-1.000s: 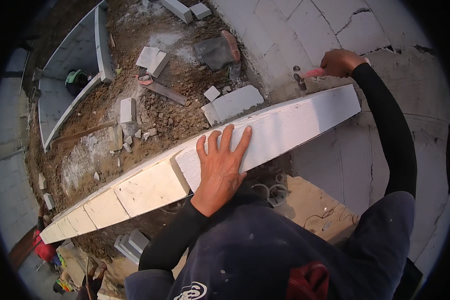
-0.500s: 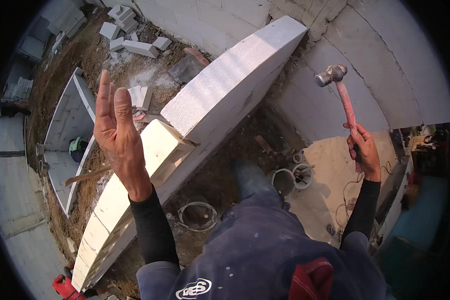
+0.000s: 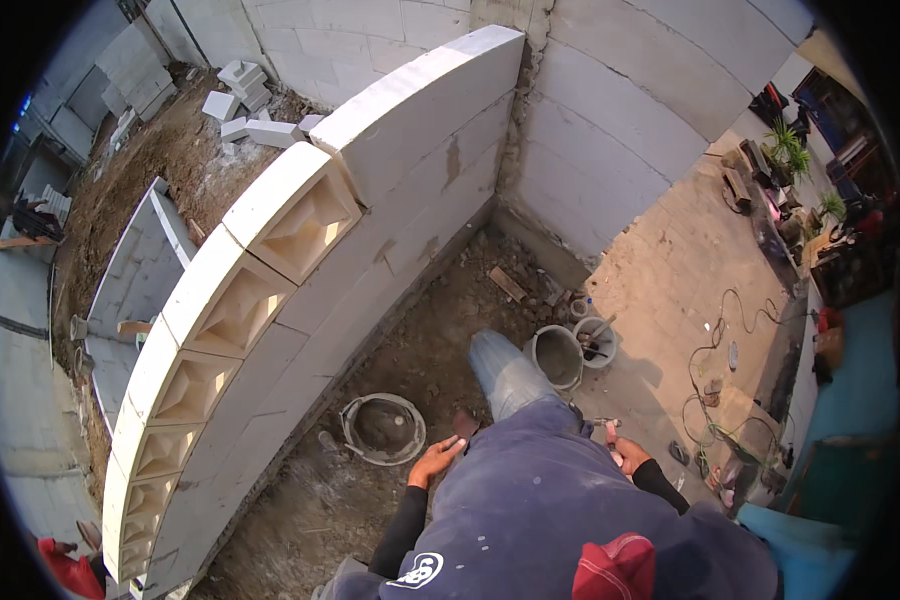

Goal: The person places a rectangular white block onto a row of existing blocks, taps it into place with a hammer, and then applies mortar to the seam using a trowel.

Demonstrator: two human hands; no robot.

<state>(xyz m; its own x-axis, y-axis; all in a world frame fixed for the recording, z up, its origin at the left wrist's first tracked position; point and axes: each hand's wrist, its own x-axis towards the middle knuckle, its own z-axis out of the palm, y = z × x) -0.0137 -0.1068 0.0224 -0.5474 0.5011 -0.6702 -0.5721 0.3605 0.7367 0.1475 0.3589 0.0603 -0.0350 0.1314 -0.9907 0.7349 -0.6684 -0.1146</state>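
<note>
My right hand (image 3: 627, 453) is low beside my right hip, closed around a hammer (image 3: 602, 422) with a metal head and reddish handle. Most of the handle is hidden by the hand. On the other side of my body, my left hand (image 3: 434, 462) hangs with its fingers loosely extended, holding nothing that I can make out. A small brown shape (image 3: 466, 422) lies close to its fingertips; its kind is unclear. To the left, a low white block wall (image 3: 400, 190) carries a row of cream ventilation blocks (image 3: 305, 228) with recessed faces. Neither hand touches it.
A mortar bucket (image 3: 348, 430) stands between the wall and my left hand. Two more buckets (image 3: 558, 358) are ahead by my leg. Cables (image 3: 715, 360) trail over the floor at right. Loose white blocks (image 3: 270, 132) lie beyond the wall. A red sleeve (image 3: 70, 570) of another person shows at lower left.
Both hands have dropped from raised positions to beside my body; the right still grips the hammer. The view has shifted, showing more of the ventilation blocks and the floor at right.
</note>
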